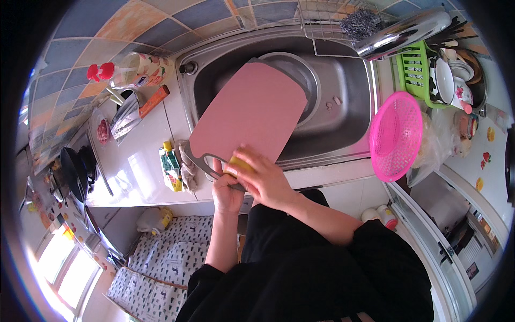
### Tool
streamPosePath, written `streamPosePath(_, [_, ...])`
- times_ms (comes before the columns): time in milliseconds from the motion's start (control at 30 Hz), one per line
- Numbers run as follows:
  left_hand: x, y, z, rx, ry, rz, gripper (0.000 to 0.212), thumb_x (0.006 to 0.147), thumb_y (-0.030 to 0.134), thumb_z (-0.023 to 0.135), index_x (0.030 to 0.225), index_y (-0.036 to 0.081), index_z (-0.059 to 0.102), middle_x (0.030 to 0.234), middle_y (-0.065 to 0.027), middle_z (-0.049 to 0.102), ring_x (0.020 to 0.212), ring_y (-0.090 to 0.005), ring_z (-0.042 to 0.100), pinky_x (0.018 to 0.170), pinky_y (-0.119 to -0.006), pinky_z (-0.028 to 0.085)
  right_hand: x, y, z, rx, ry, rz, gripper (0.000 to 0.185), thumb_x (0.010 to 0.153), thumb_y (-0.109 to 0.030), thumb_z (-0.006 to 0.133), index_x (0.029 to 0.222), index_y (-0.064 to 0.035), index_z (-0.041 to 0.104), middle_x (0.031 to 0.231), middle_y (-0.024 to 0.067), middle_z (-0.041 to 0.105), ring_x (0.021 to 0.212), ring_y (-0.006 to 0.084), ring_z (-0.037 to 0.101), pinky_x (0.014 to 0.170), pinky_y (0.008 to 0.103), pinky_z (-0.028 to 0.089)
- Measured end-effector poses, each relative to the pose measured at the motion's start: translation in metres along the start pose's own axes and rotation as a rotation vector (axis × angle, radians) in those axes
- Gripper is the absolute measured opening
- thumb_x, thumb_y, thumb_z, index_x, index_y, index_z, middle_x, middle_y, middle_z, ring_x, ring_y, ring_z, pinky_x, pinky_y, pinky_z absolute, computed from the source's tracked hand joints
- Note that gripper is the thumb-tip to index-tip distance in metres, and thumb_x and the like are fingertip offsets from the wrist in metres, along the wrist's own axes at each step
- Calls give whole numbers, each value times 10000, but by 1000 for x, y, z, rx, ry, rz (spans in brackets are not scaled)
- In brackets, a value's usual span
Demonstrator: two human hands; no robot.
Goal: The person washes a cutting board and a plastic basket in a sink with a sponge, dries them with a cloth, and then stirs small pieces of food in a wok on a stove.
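Observation:
My left hand [228, 193] grips the grey-rimmed handle of a pink cutting board [253, 108], with the thumb on top and fingers through the handle opening. The board is held over a stainless steel sink [354, 104] and covers part of it. In my right hand [263, 177] is a yellow sponge [241, 166], pressed on the board near its handle. Beneath the board a round metal basin [316, 80] sits in the sink, partly hidden. Small scraps [334, 102] lie on the sink bottom to the right of the basin.
A cleaver [136, 114], a red-topped pump bottle [136, 70], a squeeze pouch [171, 167] and a cloth [188, 167] are on the left counter. On the right a pink colander [396, 137] leans by the sink, near a green dish rack [414, 74]. A wire rack [338, 20] hangs behind.

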State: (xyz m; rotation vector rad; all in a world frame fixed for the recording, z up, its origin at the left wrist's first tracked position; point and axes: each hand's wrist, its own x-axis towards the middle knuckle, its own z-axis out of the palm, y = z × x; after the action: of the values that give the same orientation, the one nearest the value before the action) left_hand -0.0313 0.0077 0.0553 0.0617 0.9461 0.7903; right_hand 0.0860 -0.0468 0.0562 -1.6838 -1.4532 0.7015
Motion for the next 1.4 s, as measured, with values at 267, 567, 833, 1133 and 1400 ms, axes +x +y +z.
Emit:
streamPosePath(267, [-26, 10, -17, 49, 6, -75, 810, 547, -117, 354, 1318, 123, 282, 1105, -154, 469, 984, -271, 494, 841, -352, 432, 44, 122, -46, -246, 176, 52, 260, 799, -116, 510, 1057, -96, 539, 1040, 113, 519, 973, 319, 493, 822, 412, 414])
streamPosePath(567, [-32, 5, -118, 62, 113, -118, 725, 575, -106, 344, 1273, 91, 354, 1014, -124, 529, 875, -219, 539, 749, -288, 455, 40, 149, -56, 428, -46, 593, 372, 843, -285, 594, 1112, -41, 513, 1001, 53, 558, 899, 127, 520, 770, 245, 419])
streamPosePath(833, [-14, 25, -114, 578, 502, 347, 354, 832, 66, 474, 1179, 56, 404, 999, -31, 519, 779, -96, 512, 646, -223, 436, 25, 137, -25, 772, 62, 711, 409, 770, -125, 676, 1134, -51, 504, 982, 1, 525, 854, 73, 514, 758, 204, 440])
streamPosePath(1133, [36, 91, -161, 690, 503, 648, 436, 834, 10, 522, 1242, 14, 370, 1104, -60, 476, 973, -144, 483, 806, -262, 417, 55, 109, 21, 792, 85, 628, 416, 763, -134, 685, 1120, -33, 496, 952, 25, 544, 833, 82, 529, 728, 208, 449])
streamPosePath(1400, [35, 122, -126, 1366, 1055, 830, 554, 672, 32, 568, 1199, 30, 396, 1249, -155, 370, 1184, -306, 311, 943, -454, 311, 48, 91, 73, 892, 88, 609, 421, 795, -175, 659, 1141, -35, 465, 966, 27, 537, 856, 92, 504, 732, 221, 418])
